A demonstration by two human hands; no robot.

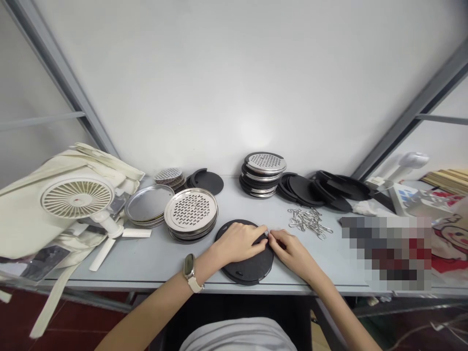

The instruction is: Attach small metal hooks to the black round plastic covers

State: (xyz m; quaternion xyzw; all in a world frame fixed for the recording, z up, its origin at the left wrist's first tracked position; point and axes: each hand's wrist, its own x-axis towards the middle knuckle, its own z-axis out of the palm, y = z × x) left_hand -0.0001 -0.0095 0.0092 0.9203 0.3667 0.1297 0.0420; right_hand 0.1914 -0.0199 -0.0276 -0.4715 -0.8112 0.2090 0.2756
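Note:
A round black plastic disc lies flat on the table close to its front edge. My left hand rests across the disc's upper part, its thumb and fingertips pressed on the disc near the right rim. At that same rim my right hand has its fingers pinched together, close to my left fingertips. A small shiny metal piece, perhaps a wire clip, shows between the two hands; most of it is hidden by the fingers. Behind my right hand lies a loose pile of bent metal wire clips.
Left of the disc are stacked metal grater plates and plain metal discs. A stack of black-rimmed graters stands by the wall, with black plastic discs to its right. A white fan lies at far left.

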